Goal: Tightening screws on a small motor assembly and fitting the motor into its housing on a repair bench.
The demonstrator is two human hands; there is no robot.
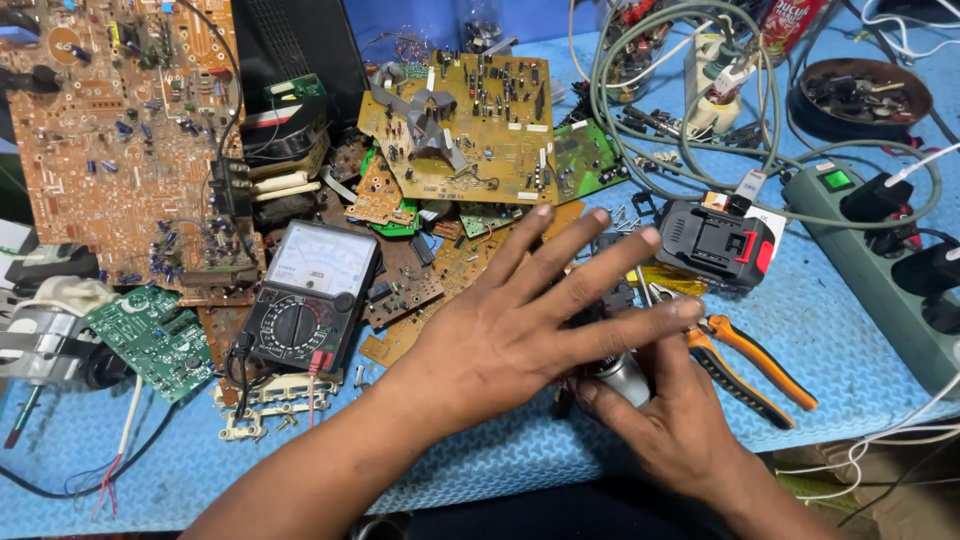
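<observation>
here my right hand [665, 425] grips a small metal cylinder [625, 378] on the counter [500, 465]; my left hand [520, 330], fingers spread and empty, hovers above. i steady the cylinder firmly, clear of the pliers [750, 365].

- Two hands: left hand [510, 330], right hand [665, 420]
- One analogue multimeter [310, 295]
- One pair of orange-handled pliers [750, 365]
- One black battery pack [718, 243]
- One green power strip [880, 260]
- One dark bowl [865, 98] of small parts
</observation>
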